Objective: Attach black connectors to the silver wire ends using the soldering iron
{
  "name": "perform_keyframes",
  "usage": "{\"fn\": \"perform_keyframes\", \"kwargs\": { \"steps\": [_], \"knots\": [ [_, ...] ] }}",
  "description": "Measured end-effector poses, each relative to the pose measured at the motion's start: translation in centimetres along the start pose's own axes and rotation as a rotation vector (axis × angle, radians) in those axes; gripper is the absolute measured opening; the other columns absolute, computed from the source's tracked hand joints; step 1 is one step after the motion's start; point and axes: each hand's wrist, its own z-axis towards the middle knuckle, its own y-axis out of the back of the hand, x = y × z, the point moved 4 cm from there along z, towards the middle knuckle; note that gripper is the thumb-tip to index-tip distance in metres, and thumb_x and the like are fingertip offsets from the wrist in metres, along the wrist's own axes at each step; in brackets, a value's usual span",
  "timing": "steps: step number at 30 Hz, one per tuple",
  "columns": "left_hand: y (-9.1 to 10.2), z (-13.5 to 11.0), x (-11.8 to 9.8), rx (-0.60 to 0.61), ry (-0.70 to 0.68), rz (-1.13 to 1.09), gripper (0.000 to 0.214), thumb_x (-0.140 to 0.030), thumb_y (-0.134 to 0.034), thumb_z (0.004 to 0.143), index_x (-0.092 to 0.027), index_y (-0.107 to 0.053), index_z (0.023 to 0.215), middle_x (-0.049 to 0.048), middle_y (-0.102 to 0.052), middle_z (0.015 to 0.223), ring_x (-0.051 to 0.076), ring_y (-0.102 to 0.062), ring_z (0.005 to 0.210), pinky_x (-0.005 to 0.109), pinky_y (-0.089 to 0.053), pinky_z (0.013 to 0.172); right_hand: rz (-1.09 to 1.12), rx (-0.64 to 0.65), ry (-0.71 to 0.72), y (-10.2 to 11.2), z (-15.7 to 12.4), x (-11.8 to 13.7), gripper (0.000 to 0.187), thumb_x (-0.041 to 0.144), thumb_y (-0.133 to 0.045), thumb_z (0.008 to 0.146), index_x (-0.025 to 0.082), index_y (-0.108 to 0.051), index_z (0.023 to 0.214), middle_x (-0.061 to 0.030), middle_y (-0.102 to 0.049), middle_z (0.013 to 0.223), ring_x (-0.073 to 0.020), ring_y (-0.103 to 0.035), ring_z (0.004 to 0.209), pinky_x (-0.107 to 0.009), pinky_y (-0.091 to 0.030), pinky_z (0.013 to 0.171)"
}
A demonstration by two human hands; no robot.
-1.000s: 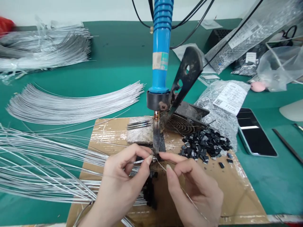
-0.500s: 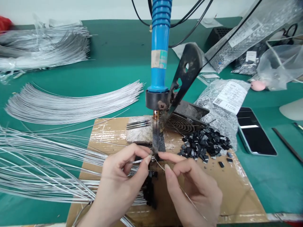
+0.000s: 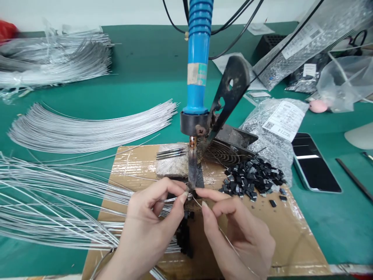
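A blue-handled soldering iron (image 3: 199, 70) stands tip down in a black clamp, its tip (image 3: 192, 167) between my fingertips. My left hand (image 3: 159, 217) pinches the end of a thin grey cable just left of the tip; a small metal end shows there, partly covered by my fingers. Solder wire (image 3: 233, 247) runs through my right hand (image 3: 237, 229), pinched near the thumb, its free end reaching the iron tip. My right index finger stretches to the right side of the tip. Below my left fingers lie cables ending in black connectors (image 3: 183, 237).
Cardboard (image 3: 291, 241) covers the work spot on a green mat. A pile of small black pieces (image 3: 253, 177) is at right, beside bubble wrap (image 3: 262, 116) and a phone (image 3: 316, 161). Cable bundles (image 3: 93, 130) fill the left. The metal iron stand (image 3: 233, 85) rises behind.
Both hands stay at the iron tip with almost the same hold. The whole view has shifted very slightly.
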Motion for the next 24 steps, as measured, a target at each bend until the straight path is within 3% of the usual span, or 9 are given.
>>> {"fn": "perform_keyframes", "kwargs": {
  "steps": [11, 24],
  "knots": [
    [-0.11, 0.09, 0.3, 0.005, -0.015, -0.006, 0.016, -0.012, -0.069, 0.089, -0.023, -0.074, 0.079, -0.003, -0.079, 0.083, 0.011, -0.072, 0.072, 0.014, -0.055, 0.065, 0.041, 0.007, 0.036, 0.02, -0.11, -0.31, 0.021, 0.008, -0.072, 0.09, 0.023, -0.064, 0.078, -0.0005, -0.085, 0.108, -0.0112, -0.081, 0.087, -0.017, -0.058, 0.078],
    [-0.06, 0.05, 0.15, -0.001, -0.052, -0.01, 0.015, -0.013, -0.069, 0.089, -0.024, -0.074, 0.079, -0.0029, -0.079, 0.083, 0.011, -0.074, 0.075, 0.013, -0.057, 0.067, 0.039, -0.007, 0.048, 0.0, -0.11, -0.19, 0.019, 0.009, -0.073, 0.09, 0.023, -0.066, 0.079, 0.001, -0.085, 0.106, -0.0083, -0.079, 0.084, -0.014, -0.058, 0.08]
  ]
}}
